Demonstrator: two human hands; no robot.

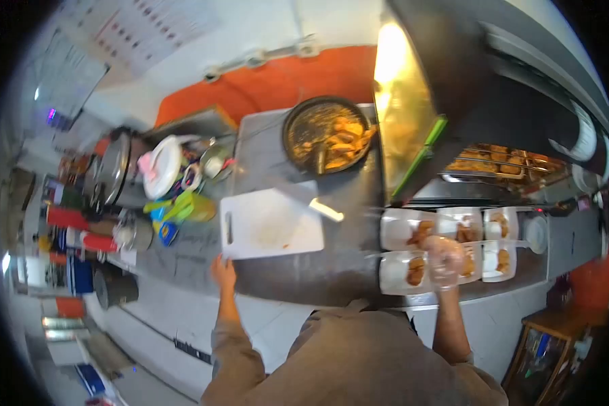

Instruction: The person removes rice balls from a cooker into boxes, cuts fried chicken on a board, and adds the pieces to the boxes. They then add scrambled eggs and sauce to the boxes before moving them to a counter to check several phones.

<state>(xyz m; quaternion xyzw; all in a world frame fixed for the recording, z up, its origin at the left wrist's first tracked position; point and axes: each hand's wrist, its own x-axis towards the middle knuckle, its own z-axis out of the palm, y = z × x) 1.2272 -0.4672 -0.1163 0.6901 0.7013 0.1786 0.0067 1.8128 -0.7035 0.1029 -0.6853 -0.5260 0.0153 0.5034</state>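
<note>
My left hand (224, 272) rests at the near-left corner of a white cutting board (264, 213), fingers apart and holding nothing I can see. A knife (326, 208) with a pale handle lies across the board's right side, its blade blurred. My right hand (445, 260), in a clear plastic glove, is over the white foam boxes (390, 230) on the right of the counter. These boxes stand open in two rows with browned pieces of food (416, 271) inside. Motion blur and the glove hide the right fingers, so I cannot tell whether they hold a piece.
Behind the board stands a dark pan (292, 145) of food pieces with a utensil in it. At back right, a lit warmer (507, 162) holds more food. Left of the board are a yellow-green jug (199, 207), a white lid (162, 169) and a large pot (118, 162).
</note>
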